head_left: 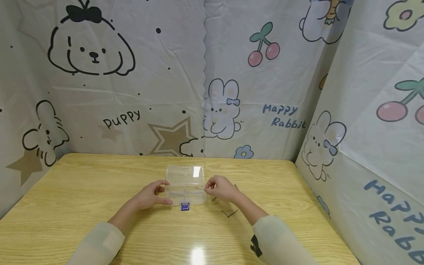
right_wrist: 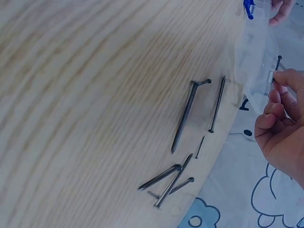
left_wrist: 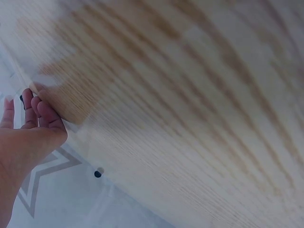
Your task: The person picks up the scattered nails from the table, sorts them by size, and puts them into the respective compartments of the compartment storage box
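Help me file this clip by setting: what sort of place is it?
Probably a small screened-off tabletop workspace indoors: cartoon-printed sheets rise behind and beside a wood-grain table, where loose nails lie near a clear box.

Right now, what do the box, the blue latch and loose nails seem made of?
Box: probably clear, glossy plastic; the tabletop shows through, its lid reflects light.
Blue latch: likely plastic, from its even colour; finish unclear.
Nails: apparently metal, perhaps steel, grey with shiny streaks.
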The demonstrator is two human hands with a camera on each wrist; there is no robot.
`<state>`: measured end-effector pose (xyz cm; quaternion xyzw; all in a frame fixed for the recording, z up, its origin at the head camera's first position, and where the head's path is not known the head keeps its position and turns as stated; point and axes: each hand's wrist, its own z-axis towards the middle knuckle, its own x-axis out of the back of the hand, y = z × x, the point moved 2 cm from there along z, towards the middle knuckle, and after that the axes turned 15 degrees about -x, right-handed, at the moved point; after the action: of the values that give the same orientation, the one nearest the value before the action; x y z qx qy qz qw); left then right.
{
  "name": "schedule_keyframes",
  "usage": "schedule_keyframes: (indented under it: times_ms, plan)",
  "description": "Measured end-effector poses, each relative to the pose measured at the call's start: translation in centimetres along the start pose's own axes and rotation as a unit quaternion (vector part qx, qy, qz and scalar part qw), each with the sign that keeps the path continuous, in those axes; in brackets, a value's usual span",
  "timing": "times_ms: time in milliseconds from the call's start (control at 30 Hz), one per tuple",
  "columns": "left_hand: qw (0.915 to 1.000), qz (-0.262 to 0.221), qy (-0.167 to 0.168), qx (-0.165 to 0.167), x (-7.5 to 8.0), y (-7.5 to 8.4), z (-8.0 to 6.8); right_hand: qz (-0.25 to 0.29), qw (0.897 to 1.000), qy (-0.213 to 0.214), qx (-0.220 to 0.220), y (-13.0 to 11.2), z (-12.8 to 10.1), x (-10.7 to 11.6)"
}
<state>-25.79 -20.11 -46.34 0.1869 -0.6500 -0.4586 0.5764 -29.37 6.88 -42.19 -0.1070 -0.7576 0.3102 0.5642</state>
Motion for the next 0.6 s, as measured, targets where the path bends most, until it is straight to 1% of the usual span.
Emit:
schedule_keyframes:
  times_ms: [200, 300, 433, 600]
  plan:
    - [1.0000, 0.004, 0.005, 0.002, -0.1, -0.2, 0.1, -0.012, 1.000, -0.002, 0.020, -1.5, 0.6, -0.3]
    - [1.0000, 0.005, 0.004, 0.004, 0.0, 0.0, 0.1, -0.017, 1.000, -0.003, 0.027, -2.2, 1.0, -0.6]
    - [1.0000, 0.005, 0.001, 0.008, 0.0, 0.3, 0.0, -0.022, 0.999, -0.006, 0.030, -2.9, 1.5, -1.1]
    - [1.0000, 0.003, 0.000, 0.008, -0.1, 0.3, -0.1, -0.041, 0.998, -0.006, 0.037, -3.7, 2.1, -1.8]
